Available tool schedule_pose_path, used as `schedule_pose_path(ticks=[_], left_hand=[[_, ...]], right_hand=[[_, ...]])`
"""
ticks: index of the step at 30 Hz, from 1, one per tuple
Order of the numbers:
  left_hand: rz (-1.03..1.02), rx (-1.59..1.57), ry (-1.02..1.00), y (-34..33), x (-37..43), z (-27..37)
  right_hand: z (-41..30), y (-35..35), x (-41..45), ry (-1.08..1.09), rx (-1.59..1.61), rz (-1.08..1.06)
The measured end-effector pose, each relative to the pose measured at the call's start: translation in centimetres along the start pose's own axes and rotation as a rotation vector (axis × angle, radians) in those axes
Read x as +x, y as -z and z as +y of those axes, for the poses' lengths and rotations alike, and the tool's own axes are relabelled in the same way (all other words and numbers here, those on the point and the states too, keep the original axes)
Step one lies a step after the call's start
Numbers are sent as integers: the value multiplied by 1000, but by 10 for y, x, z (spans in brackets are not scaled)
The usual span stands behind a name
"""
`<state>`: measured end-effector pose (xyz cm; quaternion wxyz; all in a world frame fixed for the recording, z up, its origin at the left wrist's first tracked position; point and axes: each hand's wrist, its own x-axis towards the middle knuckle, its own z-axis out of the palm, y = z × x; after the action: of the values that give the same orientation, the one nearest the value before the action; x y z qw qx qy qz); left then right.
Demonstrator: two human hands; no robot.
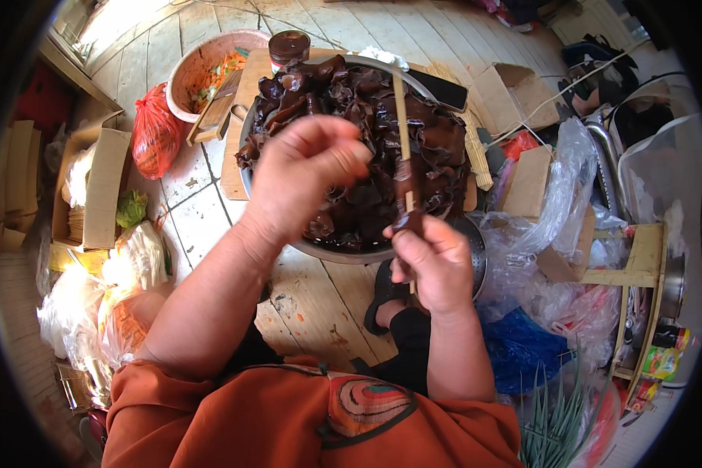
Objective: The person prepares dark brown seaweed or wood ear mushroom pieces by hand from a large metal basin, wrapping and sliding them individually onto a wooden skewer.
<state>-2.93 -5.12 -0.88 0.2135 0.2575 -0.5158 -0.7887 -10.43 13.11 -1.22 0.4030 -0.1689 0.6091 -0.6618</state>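
Observation:
A large metal basin (351, 256) heaped with dark, wet wood ear mushrooms (444, 140) rests in front of me on a wooden board. My right hand (433, 257), at the basin's near right edge, grips a flat bamboo skewer (402, 111) that points away from me. Pieces of wood ear (408, 221) are threaded on the skewer just above my fingers. Over the left half of the basin is my left hand (316, 169), slightly blurred, its thumb and fingertips drawn close. Whether something small is between those fingertips cannot be seen.
Behind the basin are a jar (289, 50) and a black phone (441, 89). A pink tub (181, 76) of cut vegetables, a grater-like wooden slicer (216, 108) and a red bag (155, 131) lie left. Right are a perforated metal bowl (478, 257), plastic bags (520, 345) and a wooden rack (623, 276).

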Motion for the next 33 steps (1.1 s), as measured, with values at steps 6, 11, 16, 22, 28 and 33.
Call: schedule_pose_path(ticks=[6,11,16,22,28,33], left_hand=[[139,279,-114,24,31,4],[16,1035,-311,5,39,-12],[82,1456,-328,-14,40,-26],[106,1377,-241,-6,49,-30],[158,1429,-285,-11,42,-31],[207,1373,-305,-4,52,-31]], right_hand=[[-11,28,6,424,304,162],[-17,4,6,384,142,247],[-14,-8,1,261,-27,167],[-10,-8,-7,174,-45,139],[-7,-10,-8,149,-97,90],[-4,-11,-7,143,-119,91]])
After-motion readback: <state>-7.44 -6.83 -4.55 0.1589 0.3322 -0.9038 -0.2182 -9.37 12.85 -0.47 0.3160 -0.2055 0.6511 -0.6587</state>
